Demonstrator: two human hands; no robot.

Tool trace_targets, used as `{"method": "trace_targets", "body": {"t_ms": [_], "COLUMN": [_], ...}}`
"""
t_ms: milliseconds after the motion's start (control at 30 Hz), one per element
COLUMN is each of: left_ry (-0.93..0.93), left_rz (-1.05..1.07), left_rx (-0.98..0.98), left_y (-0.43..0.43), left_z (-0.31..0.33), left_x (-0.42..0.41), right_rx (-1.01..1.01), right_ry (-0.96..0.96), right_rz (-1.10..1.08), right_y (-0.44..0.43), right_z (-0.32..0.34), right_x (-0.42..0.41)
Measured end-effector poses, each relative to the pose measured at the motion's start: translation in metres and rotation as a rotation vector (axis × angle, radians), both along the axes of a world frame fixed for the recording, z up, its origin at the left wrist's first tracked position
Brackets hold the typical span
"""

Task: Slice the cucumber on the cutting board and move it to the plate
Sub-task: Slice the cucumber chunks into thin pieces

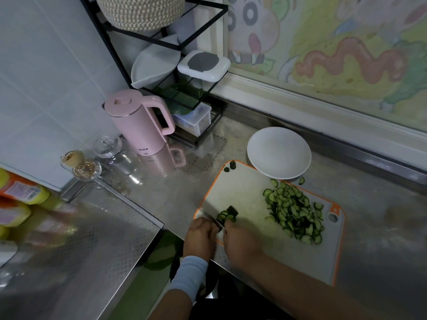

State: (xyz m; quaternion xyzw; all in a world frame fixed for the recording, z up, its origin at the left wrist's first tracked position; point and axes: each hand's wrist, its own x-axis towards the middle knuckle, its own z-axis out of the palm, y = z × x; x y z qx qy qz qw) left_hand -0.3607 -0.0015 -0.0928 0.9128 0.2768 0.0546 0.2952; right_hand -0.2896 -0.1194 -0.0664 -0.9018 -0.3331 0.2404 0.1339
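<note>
Looking down, I see my two hands side by side at the near left corner of an orange-rimmed cutting board [242, 188]. My left hand [199, 236] is curled round the handle of a knife [213, 219], with the blade pointing away from me. My right hand [240, 241] bends its fingers toward a short cucumber stub [232, 210] just past my fingertips; I cannot tell whether they pinch it. A heap of slices [294, 211] lies on the board, right of my right hand. Beyond that heap, a white plate [279, 153] sits at the board's far edge.
</note>
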Motion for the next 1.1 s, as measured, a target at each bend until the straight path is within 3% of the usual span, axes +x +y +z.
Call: {"method": "trace_targets", "body": {"t_ms": [533,700,900,1100], "left_ry": [-0.026,-0.035,-0.103,-0.001], "left_rz": [0.076,0.057,0.077,0.065], "left_rx": [-0.068,-0.038,-0.024,-0.050], "left_y": [0.001,-0.002,-0.006,-0.001], "left_z": [0.000,0.002,0.000,0.006], "left_x": [0.000,-0.002,-0.006,0.000], "right_rx": [0.023,-0.046,-0.015,-0.012], "right_ry": [0.000,-0.009,0.023,-0.017], "right_rz": [-0.007,0.050,-0.038,-0.051], "right_y": [-0.034,-0.023,0.003,0.000], "right_z": [0.004,-0.003,0.000,0.005], "right_x": [-0.008,-0.007,-0.002,-0.004]}}
